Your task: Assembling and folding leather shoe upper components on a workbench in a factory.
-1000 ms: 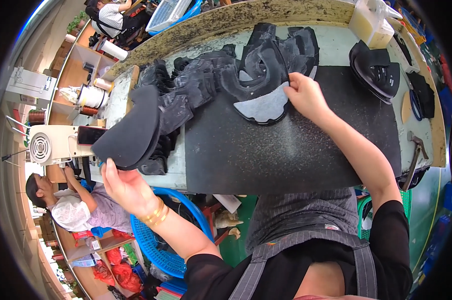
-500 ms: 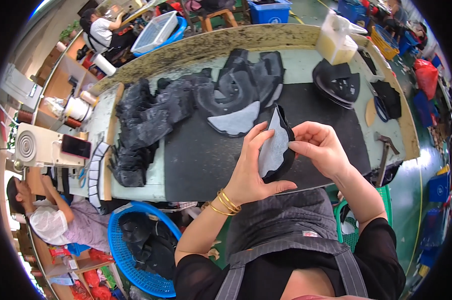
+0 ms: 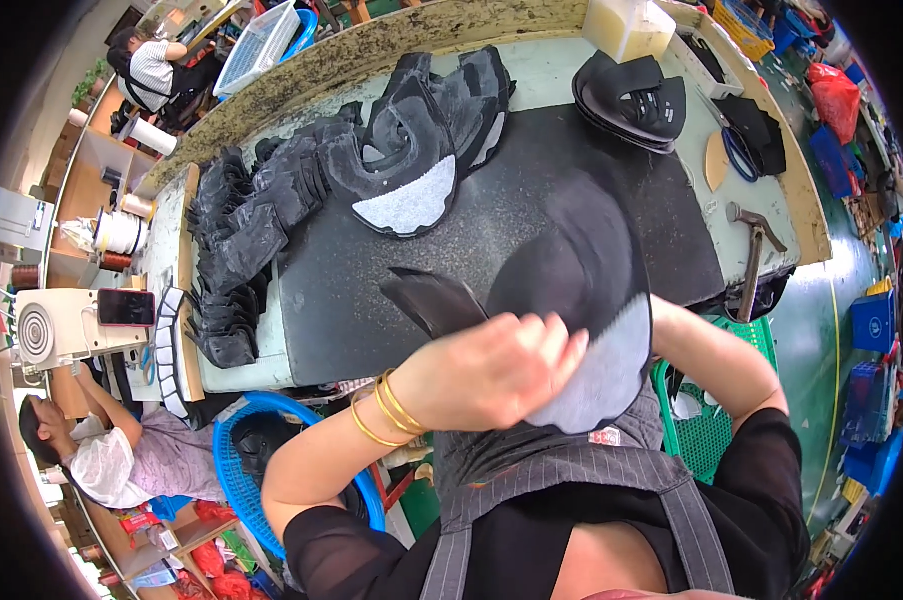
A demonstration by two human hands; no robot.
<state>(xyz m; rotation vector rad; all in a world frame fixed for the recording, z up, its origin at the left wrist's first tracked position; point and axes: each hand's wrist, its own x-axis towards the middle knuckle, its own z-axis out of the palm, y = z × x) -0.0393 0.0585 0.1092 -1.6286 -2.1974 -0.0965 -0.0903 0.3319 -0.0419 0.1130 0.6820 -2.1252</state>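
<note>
A curved black shoe upper piece (image 3: 582,260) with a grey lining along its lower edge is held up close to me, above the table's front edge. My left hand (image 3: 492,370), with gold bangles on the wrist, lies over its left side with fingers closed on it. My right hand is hidden behind the piece; only the forearm (image 3: 717,360) shows, running up under it. On the black work mat (image 3: 372,290) behind lies a stack of similar pieces (image 3: 412,160), the top one showing its grey lining.
A row of black pieces (image 3: 237,250) lines the table's left side, with another stack (image 3: 632,100) at the back right. A hammer (image 3: 752,250) and scissors (image 3: 742,155) lie at the right. A blue basket (image 3: 237,450) and a seated person (image 3: 122,455) are at the lower left.
The piece has been lifted nearer to me and turned. My left hand now lies over it, and the right hand has gone out of sight behind it.
</note>
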